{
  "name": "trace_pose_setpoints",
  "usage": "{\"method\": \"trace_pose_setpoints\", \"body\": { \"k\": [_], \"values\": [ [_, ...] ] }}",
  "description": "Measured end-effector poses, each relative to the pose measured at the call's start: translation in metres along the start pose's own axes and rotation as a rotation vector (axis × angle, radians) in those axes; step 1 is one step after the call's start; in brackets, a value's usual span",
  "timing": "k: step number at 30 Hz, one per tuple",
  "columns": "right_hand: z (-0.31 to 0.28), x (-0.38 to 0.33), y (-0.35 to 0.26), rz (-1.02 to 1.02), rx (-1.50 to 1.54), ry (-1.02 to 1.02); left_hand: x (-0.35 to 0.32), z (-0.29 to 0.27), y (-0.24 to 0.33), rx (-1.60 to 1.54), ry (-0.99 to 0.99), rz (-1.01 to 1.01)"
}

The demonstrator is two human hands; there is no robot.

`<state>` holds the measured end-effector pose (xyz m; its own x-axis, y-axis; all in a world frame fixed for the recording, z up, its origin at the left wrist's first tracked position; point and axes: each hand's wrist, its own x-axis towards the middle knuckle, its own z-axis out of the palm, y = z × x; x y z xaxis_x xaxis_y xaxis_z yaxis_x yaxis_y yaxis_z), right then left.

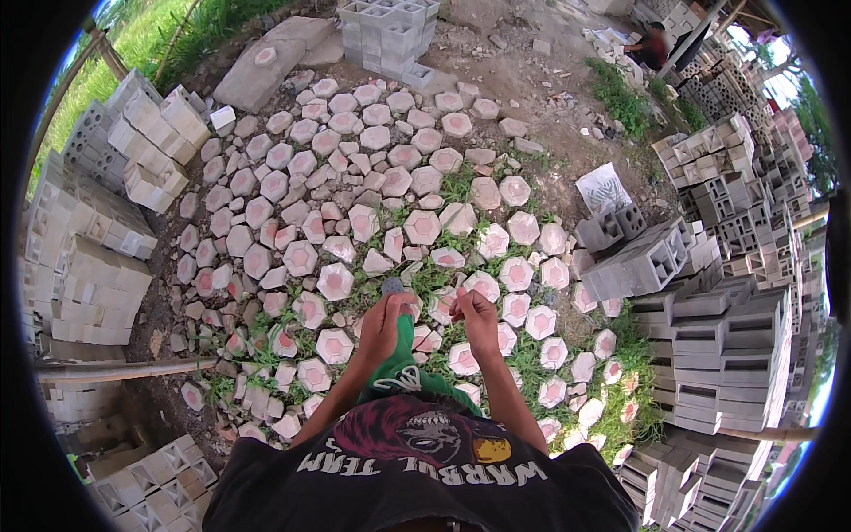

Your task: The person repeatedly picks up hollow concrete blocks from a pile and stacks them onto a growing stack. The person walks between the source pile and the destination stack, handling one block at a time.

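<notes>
Here the left hand's [383,321] fingers [387,301] pinch a small grey object [393,286].

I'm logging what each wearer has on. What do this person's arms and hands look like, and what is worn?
Both forearms are bare, with no sleeves reaching them. The left hand and right hand wear no gloves, and no watch or rings are visible. A black short-sleeved T-shirt with a printed graphic and pale lettering covers the torso.

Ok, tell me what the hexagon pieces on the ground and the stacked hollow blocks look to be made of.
The hexagon pieces look like cast concrete: pale grey, matte, with reddish centres, chipped edges and grass growing between them. The stacked hollow blocks also look like concrete: uniform grey, rough and dull, with square moulded openings. The small grey piece by the left hand is too small to judge.
</notes>
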<state>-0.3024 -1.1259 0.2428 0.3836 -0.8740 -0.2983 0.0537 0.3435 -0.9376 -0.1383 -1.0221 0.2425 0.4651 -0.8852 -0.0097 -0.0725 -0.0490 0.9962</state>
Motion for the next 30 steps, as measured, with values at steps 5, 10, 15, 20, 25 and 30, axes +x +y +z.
{"method": "trace_pose_setpoints", "body": {
  "k": [5,10,15,20,25,30],
  "values": [
    [0.027,0.075,-0.026,-0.010,-0.021,-0.027,0.092,-0.005,0.013,-0.105,-0.061,-0.044],
    [0.052,0.142,-0.059,-0.045,-0.025,-0.062,0.171,-0.025,0.043,0.018,-0.054,-0.011],
    [0.072,0.185,-0.078,-0.028,-0.028,-0.021,0.226,-0.042,0.040,0.105,0.016,0.037],
    [0.076,0.219,-0.073,0.000,-0.101,-0.012,0.256,-0.048,0.020,-0.037,0.071,-0.122],
    [0.072,0.264,-0.067,0.049,-0.043,-0.009,0.288,-0.051,0.017,-0.099,0.120,-0.239],
    [0.070,0.326,-0.080,0.095,-0.045,-0.042,0.335,-0.050,0.017,-0.140,0.213,-0.261]
  ]
}}
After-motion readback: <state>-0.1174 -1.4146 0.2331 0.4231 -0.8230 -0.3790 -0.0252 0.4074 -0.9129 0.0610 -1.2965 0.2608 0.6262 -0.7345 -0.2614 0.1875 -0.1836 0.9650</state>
